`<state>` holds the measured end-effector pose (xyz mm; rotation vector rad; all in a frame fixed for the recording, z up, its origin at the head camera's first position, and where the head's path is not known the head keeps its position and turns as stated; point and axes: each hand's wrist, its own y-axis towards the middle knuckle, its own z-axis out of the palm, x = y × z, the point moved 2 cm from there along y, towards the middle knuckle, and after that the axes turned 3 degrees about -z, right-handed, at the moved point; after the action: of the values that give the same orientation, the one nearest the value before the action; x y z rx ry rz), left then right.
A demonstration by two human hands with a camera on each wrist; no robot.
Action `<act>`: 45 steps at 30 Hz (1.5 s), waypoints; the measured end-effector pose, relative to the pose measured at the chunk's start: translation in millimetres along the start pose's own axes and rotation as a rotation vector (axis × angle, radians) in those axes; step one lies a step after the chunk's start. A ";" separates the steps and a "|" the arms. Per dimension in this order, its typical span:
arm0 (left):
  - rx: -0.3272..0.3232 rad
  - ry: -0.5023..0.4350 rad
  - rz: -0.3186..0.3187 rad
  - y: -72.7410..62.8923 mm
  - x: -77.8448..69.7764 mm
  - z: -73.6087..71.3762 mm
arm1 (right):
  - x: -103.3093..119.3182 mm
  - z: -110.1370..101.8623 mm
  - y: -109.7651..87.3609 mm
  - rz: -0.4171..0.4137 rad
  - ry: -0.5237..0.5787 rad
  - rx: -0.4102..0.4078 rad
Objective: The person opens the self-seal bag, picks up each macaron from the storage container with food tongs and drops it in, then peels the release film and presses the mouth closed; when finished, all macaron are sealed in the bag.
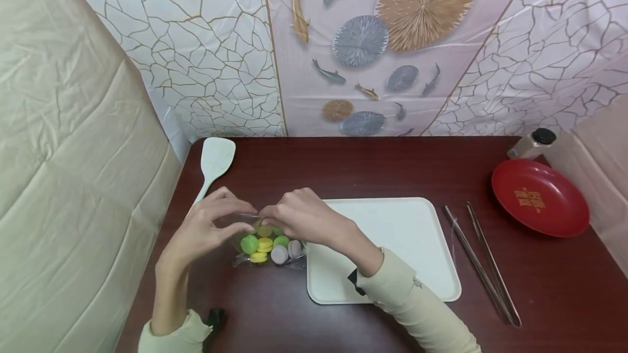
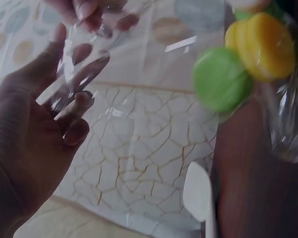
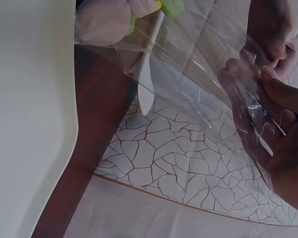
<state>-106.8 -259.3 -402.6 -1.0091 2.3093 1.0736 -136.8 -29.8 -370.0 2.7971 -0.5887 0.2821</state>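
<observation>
A clear plastic bag (image 3: 188, 84) holds several macarons, green (image 1: 249, 244), yellow (image 1: 265, 244) and pale purple (image 1: 279, 254), its filled end low by the table. My left hand (image 1: 211, 227) grips the bag's upper left edge, thumb and fingers on either side of the film; in the left wrist view, this hand (image 2: 44, 104) has its fingers behind the shiny plastic. The right hand (image 1: 314, 219) pinches the upper edge close by; in the right wrist view, this hand (image 3: 283, 119) has its thumb against the film. Whether the bag's mouth is open is hard to tell.
A white tray (image 1: 392, 244) lies right of the bag, with metal tongs (image 1: 483, 266) beyond it. Farther right are a red plate (image 1: 559, 200) and a black-lidded jar (image 1: 532, 143). A white spatula (image 1: 216, 159) lies behind my left hand. Fabric walls border the table.
</observation>
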 end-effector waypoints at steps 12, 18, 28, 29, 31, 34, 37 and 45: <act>-0.038 0.121 0.125 -0.6 -1.5 3.1 | 4.0 -0.7 -7.6 -0.035 -0.145 -0.053; -0.026 0.083 0.121 -3.1 0.0 2.3 | -2.4 -4.0 -20.5 -0.010 -0.172 -0.020; 0.006 -0.066 0.072 -7.0 2.2 2.2 | -20.6 -19.9 -54.9 0.076 -0.127 -0.012; 0.028 -0.089 0.053 -7.5 2.3 1.9 | -21.6 -21.0 -57.8 0.081 -0.125 -0.014; 0.087 -0.142 0.000 -8.8 2.1 1.0 | -22.9 -22.3 -62.6 0.077 -0.113 -0.014; 0.177 -0.165 -0.068 -11.5 0.6 -2.2 | -23.6 -22.0 -67.3 0.041 -0.018 0.007; 0.275 -0.177 -0.102 -15.6 -2.3 -7.4 | -23.5 -19.4 -69.3 0.005 0.209 0.064; 0.487 -0.412 -0.117 -29.8 -2.8 -23.0 | -22.7 0.5 -63.8 -0.040 0.829 0.238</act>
<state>-83.8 -289.2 -401.2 -0.6490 1.9985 0.5600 -130.5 34.6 -390.0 2.5418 -0.2983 1.4736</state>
